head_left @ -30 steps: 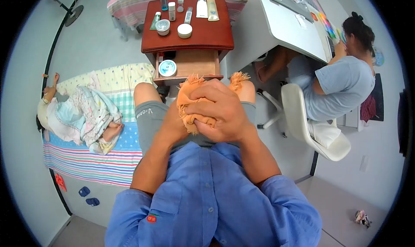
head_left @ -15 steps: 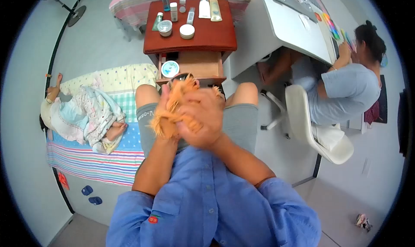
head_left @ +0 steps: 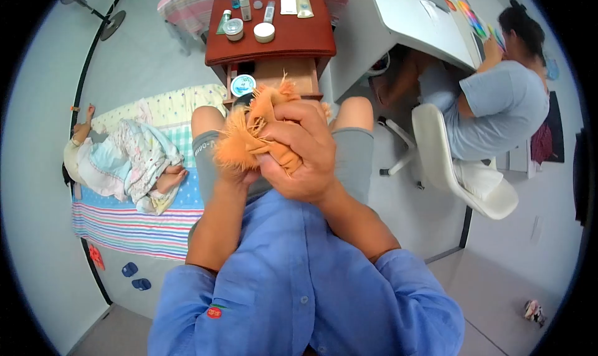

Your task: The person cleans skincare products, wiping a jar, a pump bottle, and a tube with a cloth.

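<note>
Looks like bunching: right hand [head_left: 306, 151] clenches orange cloth [head_left: 238, 145], left hand [head_left: 244, 176] grip hidden, next move likely wanting steady pressure.

Orange fringed cloth [head_left: 271, 153] bunched between hands [head_left: 308, 147]; red-brown nightstand [head_left: 293, 47] ahead, drawer [head_left: 289, 72] open.

You have two hands, the left hand [head_left: 248, 176] and the right hand [head_left: 305, 147], on one orange cloth [head_left: 240, 147] at mid-frame. At upper centre, you can count seven bottles and tubes [head_left: 288, 0] plus two round jars [head_left: 264, 33] on one red worktop [head_left: 299, 37], then one round tub [head_left: 243, 85] in one open drawer [head_left: 289, 72]. Lower left, you see two blue slippers [head_left: 129, 269]. On the right, you find one white worktop [head_left: 430, 29], one white chair [head_left: 430, 135] and one seated person [head_left: 504, 104]; on the left, one lying person [head_left: 168, 181].
</note>
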Motion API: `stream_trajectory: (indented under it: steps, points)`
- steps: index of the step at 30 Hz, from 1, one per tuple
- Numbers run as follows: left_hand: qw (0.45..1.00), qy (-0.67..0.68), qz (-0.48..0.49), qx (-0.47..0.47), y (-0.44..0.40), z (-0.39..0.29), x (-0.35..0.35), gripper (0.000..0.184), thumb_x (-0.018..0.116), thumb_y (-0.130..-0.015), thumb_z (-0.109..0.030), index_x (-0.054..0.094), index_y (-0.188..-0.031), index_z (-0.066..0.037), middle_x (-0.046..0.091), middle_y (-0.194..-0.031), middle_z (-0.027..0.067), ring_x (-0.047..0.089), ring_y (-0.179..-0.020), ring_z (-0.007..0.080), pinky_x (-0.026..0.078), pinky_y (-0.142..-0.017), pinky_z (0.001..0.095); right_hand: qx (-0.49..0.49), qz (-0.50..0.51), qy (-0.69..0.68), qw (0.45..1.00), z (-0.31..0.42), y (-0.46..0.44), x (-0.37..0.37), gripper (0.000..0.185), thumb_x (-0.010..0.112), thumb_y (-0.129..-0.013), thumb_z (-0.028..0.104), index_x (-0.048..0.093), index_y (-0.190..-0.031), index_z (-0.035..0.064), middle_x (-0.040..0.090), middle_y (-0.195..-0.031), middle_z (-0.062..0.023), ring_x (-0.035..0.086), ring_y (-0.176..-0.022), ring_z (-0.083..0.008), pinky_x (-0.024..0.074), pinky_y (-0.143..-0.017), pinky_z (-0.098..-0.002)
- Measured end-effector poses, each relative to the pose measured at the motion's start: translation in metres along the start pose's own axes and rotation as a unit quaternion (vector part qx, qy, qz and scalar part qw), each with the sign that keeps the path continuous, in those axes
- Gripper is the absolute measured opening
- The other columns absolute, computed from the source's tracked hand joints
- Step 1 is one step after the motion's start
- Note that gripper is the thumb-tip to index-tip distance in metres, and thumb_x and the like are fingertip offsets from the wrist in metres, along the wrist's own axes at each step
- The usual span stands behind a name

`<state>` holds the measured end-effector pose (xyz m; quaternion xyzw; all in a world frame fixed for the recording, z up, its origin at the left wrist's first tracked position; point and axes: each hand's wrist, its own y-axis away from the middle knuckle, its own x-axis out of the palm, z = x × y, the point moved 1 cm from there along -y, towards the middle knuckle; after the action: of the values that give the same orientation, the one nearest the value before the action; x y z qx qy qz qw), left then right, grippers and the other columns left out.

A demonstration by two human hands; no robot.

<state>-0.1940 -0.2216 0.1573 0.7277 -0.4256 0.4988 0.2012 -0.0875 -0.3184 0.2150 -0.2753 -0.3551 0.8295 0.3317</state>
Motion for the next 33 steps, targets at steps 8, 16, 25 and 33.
stream_trajectory:
  steps: [8, 16, 25, 33]
  points:
    - [0.976, -0.215, -0.037, 0.027, 0.01, 0.024, 0.038, 0.061, 0.073, -0.094, -0.028, 0.048, -0.141, 0.001, 0.062, -0.125, 0.0111, 0.064, -0.111, 0.02, 0.053, -0.097, 0.0357, 0.118, -0.15, -0.071, 0.979, 0.004, 0.027, -0.014, 0.03, 0.077, -0.072, 0.005, 0.067, -0.1, 0.0025, 0.065, -0.102, -0.0139, 0.064, -0.096, -0.0325, 0.0526, -0.087, -0.0402]
    - [0.997, -0.049, 0.002, -0.064, 0.034, 0.017, 0.022, 0.048, 0.038, -0.111, -0.037, 0.061, -0.121, 0.004, 0.069, -0.117, 0.0157, 0.07, -0.103, 0.0265, 0.059, -0.088, 0.038, 0.121, -0.163, -0.1, 0.974, 0.011, 0.061, -0.02, 0.027, 0.073, -0.071, 0.008, 0.068, -0.097, 0.0029, 0.065, -0.101, -0.0149, 0.064, -0.091, -0.0335, 0.0534, -0.083, -0.04]
    - [0.982, -0.187, -0.02, 0.012, 0.087, 0.028, 0.065, 0.049, 0.044, -0.108, -0.031, 0.041, -0.15, -0.006, 0.052, -0.147, 0.0109, 0.056, -0.131, 0.0242, 0.05, -0.108, 0.0423, -0.106, -0.101, 0.05, 0.988, 0.059, 0.066, -0.026, 0.032, 0.076, -0.074, 0.029, 0.071, -0.099, 0.0103, 0.065, -0.097, -0.0093, 0.06, -0.094, -0.0339, 0.0493, -0.084, -0.0442]
    - [0.995, -0.08, 0.006, 0.06, 0.11, 0.013, 0.034, 0.042, 0.042, -0.109, -0.033, 0.051, -0.139, -0.006, 0.061, -0.135, 0.0101, 0.062, -0.123, 0.0228, 0.056, -0.099, 0.0383, -0.071, -0.04, 0.03, 0.996, 0.049, 0.063, 0.014, 0.03, 0.082, -0.074, 0.027, 0.071, -0.094, 0.0067, 0.069, -0.1, -0.0127, 0.066, -0.094, -0.0326, 0.0532, -0.085, -0.0402]
